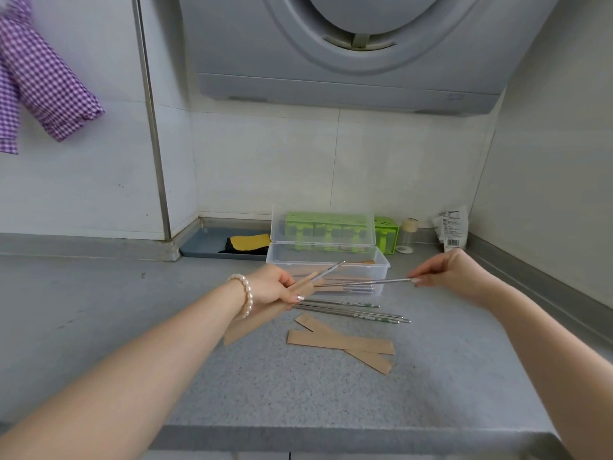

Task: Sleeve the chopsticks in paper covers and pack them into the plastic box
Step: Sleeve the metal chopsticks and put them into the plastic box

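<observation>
My left hand (272, 285) grips a brown paper cover (265, 315) with one metal chopstick (328, 269) sticking out of its top end. My right hand (447, 272) pinches the far end of a second metal chopstick (365, 282), whose tip points toward the cover's mouth. The clear plastic box (381, 263) stands open just behind, its lid upright, with some sleeved chopsticks inside. Several loose metal chopsticks (358, 313) lie on the counter in front of the box. Two empty paper covers (341, 341) lie crossed nearer to me.
A green holder (386, 234) stands behind the box by the wall, next to a small jar (408, 234) and a packet (452, 227). A grey tray (205, 244) holds a yellow and black cloth at the back left. A range hood hangs overhead.
</observation>
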Action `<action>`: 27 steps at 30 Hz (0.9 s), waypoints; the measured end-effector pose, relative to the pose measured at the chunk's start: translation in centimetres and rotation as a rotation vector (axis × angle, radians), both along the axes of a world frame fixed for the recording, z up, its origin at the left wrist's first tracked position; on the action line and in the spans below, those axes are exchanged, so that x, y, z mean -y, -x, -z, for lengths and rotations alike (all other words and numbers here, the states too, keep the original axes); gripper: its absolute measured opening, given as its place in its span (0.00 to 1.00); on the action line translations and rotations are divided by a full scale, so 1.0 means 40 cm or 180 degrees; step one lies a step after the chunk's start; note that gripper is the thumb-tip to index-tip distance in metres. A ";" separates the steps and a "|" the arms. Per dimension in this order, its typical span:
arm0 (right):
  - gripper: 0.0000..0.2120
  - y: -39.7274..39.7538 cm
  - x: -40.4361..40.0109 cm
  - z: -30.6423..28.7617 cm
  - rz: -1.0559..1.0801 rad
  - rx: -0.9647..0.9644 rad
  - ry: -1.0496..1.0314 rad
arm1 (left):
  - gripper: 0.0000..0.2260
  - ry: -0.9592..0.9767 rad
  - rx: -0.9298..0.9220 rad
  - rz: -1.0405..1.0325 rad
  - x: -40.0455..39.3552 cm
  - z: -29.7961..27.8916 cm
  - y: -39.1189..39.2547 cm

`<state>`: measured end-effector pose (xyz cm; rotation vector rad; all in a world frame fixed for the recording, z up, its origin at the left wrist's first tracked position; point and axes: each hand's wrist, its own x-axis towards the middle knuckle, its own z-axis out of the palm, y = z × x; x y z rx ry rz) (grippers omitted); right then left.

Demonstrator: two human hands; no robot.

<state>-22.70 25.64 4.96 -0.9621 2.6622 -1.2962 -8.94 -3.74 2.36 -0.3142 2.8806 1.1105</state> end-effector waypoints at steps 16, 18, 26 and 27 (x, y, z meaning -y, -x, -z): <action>0.08 -0.016 0.035 -0.018 -0.0091 -0.0344 -0.0390 | 0.03 -0.0093 -0.0119 0.0119 -0.023 -0.003 -0.009; 0.09 -0.025 0.046 -0.021 -0.0166 -0.0310 -0.0392 | 0.03 -0.0150 -0.0111 0.0140 -0.029 -0.001 -0.010; 0.17 -0.068 0.125 -0.016 -0.0551 0.0367 0.0084 | 0.04 -0.0197 -0.0091 0.0219 -0.051 -0.001 -0.008; 0.18 -0.075 0.138 -0.015 -0.0603 0.0443 0.0120 | 0.04 -0.0206 -0.0098 0.0224 -0.055 -0.001 -0.007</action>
